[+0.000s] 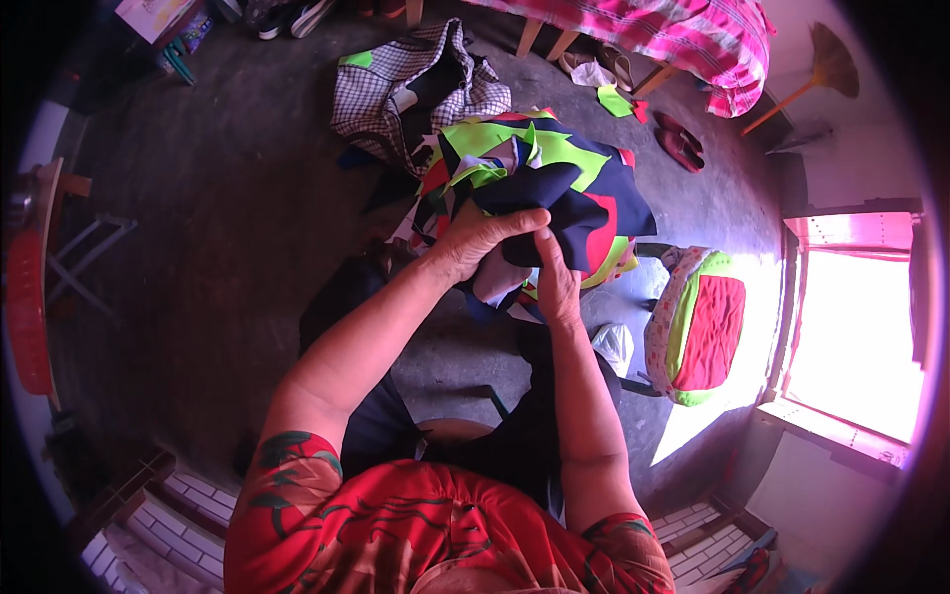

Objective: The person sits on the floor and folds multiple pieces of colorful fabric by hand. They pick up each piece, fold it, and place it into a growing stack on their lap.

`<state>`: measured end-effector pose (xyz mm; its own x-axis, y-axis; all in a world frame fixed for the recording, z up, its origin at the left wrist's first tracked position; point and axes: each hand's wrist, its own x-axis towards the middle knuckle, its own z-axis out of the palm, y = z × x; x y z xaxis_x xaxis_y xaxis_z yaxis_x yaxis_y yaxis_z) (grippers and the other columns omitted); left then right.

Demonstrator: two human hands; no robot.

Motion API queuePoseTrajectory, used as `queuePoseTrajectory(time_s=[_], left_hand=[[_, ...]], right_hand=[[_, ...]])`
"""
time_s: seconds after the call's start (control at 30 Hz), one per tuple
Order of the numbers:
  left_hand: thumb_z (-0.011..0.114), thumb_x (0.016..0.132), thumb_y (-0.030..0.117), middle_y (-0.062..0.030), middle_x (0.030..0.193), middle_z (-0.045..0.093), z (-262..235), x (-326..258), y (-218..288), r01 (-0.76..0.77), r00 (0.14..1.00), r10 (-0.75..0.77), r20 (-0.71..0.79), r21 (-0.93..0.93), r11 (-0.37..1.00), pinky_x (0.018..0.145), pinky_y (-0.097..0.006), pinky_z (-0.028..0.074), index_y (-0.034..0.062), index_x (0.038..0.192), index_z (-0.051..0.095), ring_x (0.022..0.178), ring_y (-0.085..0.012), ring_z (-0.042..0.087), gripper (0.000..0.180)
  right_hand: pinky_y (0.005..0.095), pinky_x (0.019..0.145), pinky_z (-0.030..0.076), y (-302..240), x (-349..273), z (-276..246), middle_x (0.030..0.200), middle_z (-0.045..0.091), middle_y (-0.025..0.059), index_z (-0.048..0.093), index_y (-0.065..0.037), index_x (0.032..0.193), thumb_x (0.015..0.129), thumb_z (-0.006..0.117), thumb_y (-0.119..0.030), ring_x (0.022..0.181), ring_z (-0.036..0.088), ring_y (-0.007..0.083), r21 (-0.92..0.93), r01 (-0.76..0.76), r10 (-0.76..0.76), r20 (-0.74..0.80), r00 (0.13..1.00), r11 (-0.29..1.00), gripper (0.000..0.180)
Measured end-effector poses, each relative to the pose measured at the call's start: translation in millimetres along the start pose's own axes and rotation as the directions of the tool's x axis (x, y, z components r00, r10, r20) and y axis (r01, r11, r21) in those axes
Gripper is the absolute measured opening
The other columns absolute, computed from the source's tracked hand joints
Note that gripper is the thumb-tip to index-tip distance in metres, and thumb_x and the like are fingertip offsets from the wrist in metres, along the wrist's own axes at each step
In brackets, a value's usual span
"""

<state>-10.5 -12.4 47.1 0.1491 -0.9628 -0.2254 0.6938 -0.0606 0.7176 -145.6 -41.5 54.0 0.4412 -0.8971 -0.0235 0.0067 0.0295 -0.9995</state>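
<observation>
My left hand (pixel 477 238) and my right hand (pixel 560 283) meet over a heap of fabric scraps (pixel 584 163) in front of my knees. Both are closed on a dark navy fabric piece (pixel 539 188), thumbs on top and almost touching; the other fingers are mostly hidden under the cloth. The heap mixes lime green, red, navy and pale grey pieces, some with pointed ends. What it rests on is covered. Just beyond the heap lies a crumpled checked cloth (pixel 376 104) with a green scrap on it.
To the right stands a padded seat with a red and green cover (pixel 705 322), beside a white plastic bag (pixel 614 346). Dark red shoes (pixel 679 142) and a green scrap (pixel 614 101) lie on the floor. A broom (pixel 829 69) leans near the bright window (pixel 856 337).
</observation>
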Motion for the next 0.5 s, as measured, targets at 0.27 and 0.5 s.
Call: queuePoseTrajectory(time_s=[0.27, 0.5], left_hand=[[0.060, 0.084, 0.028, -0.0046, 0.102, 0.061, -13, 13, -15, 0.016, 0.981, -0.071, -0.181, -0.290, 0.957, 0.084, -0.032, 0.046, 0.0081, 0.106, 0.057, 0.093, -0.0159, 0.058, 0.030], [0.056, 0.086, 0.034, 0.0001, 0.107, 0.058, -16, 14, -12, -0.066, 0.944, -0.031, -0.327, -0.284, 0.957, 0.092, -0.030, 0.038, 0.0081, 0.110, 0.056, 0.101, -0.0114, 0.052, 0.035]], right_hand=[[0.0301, 0.095, 0.038, 11, 2, -3, 0.118, 0.054, 0.0093, 0.049, 0.003, 0.121, 0.090, 0.052, -0.026, 0.108, 0.051, 0.0188, 0.274, -0.143, 0.171, -0.080, 0.982, 0.951, 0.042], [0.0426, 0.104, 0.031, 10, 20, -26, 0.125, 0.051, 0.0148, 0.045, 0.001, 0.123, 0.089, 0.049, -0.033, 0.118, 0.047, 0.0291, 0.905, -0.160, 0.150, 0.108, 0.983, 0.394, 0.048]])
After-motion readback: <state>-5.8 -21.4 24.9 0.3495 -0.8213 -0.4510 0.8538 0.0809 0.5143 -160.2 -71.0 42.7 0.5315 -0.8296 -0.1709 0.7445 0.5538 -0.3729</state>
